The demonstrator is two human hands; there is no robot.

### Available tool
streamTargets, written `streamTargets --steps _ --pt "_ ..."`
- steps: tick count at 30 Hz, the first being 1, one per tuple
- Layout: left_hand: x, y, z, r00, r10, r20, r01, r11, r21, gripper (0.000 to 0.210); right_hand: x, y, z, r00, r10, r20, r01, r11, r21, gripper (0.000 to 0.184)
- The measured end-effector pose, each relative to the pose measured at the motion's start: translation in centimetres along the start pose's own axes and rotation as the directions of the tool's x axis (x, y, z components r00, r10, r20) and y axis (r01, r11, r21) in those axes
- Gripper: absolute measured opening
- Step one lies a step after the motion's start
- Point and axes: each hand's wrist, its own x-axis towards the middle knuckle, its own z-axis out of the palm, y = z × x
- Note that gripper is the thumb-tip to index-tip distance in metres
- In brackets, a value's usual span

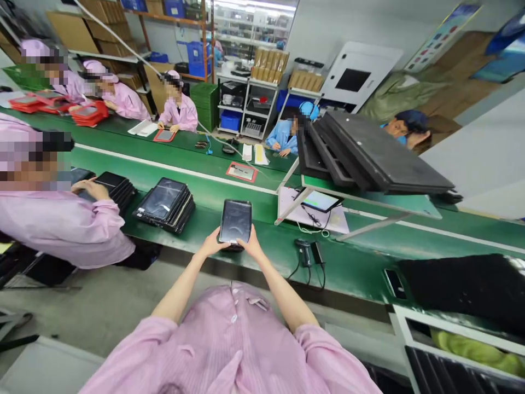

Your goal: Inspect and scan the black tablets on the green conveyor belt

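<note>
Hands grip one tablet (235,221) at its near end: left hand (212,244) on the left corner, right hand (251,245) on the right, over the green bench (246,262). Holding by the edges should keep prints off the glass. A tablet stack (164,204) lies just left.

Two hands (211,243) (251,246) on one tablet (235,221); two tablet stacks (166,203) (117,185); one handheld scanner (304,251); five seated workers (57,219).
</note>
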Motion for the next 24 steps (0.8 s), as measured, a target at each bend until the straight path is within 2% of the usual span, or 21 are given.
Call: streamTargets --steps 2,4,7,13,16,19,24 --pt "-0.2 -0.1 -0.1 0.995 0.094 0.016 -0.095 0.993 0.066 0.099 0.1 -0.5 -0.1 0.997 -0.081 0.007 0.08 0.996 0.034 0.136" --pt "0.0 0.0 -0.2 0.991 0.131 0.007 -0.131 0.985 0.109 0.089 0.2 -0.7 -0.4 0.987 -0.157 0.02 0.156 0.986 0.053 0.138" --pt "0.8 0.5 -0.5 0.989 0.147 0.011 -0.147 0.973 0.18 0.076 0.1 -0.7 -0.6 0.978 -0.209 0.015 0.208 0.976 0.072 0.127" --pt "2.5 2.5 -1.7 0.991 0.113 0.073 -0.131 0.933 0.334 0.055 0.8 -0.9 -0.7 0.993 -0.111 -0.039 0.111 0.994 0.007 0.101" --pt "3.3 2.9 -1.9 0.992 0.097 0.079 -0.12 0.915 0.385 0.055 1.6 -1.1 -1.0 0.995 -0.094 -0.025 0.093 0.995 -0.025 0.094" --pt "3.3 2.2 -1.7 0.991 0.112 0.067 -0.129 0.925 0.357 0.059 1.8 -1.0 -1.3 0.99 -0.14 -0.011 0.14 0.99 -0.015 0.097" --pt "2.5 -0.3 -0.4 0.981 0.187 0.04 -0.192 0.958 0.212 0.076 0.4 -0.1 -1.4 0.971 -0.234 0.054 0.231 0.972 0.051 0.117"
